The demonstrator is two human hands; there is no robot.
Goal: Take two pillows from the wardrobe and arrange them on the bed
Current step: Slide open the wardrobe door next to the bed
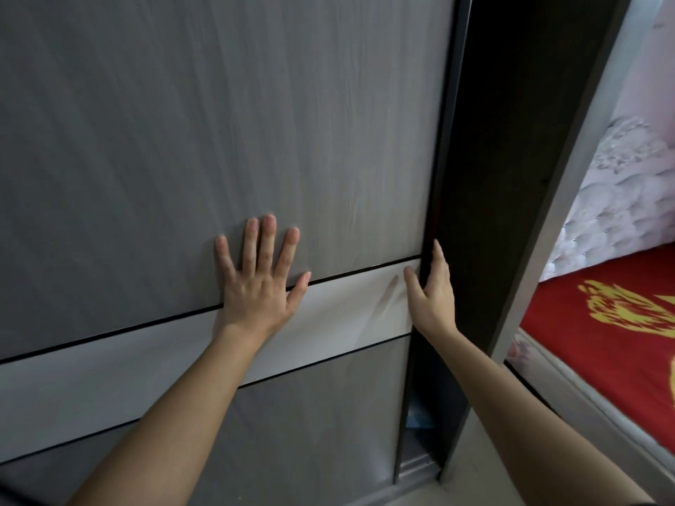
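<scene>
A grey wood-grain sliding wardrobe door (219,122) with a white band across it fills most of the view. My left hand (259,275) lies flat on the door, fingers spread, over the band's upper edge. My right hand (431,290) grips the door's dark right edge (443,158), thumb on the front and fingers around the side. A narrow dark gap (489,177) shows the wardrobe's inside. Low in the gap a bit of pale blue fabric (420,419) shows. No pillow is clearly in view. The bed (602,345) with a red and yellow sheet lies at the right.
The wardrobe's grey side panel (569,199) stands between the gap and the bed. A pale tufted headboard (621,206) rises behind the red sheet. The door's bottom track (416,465) and a pale floor (485,480) show at the bottom.
</scene>
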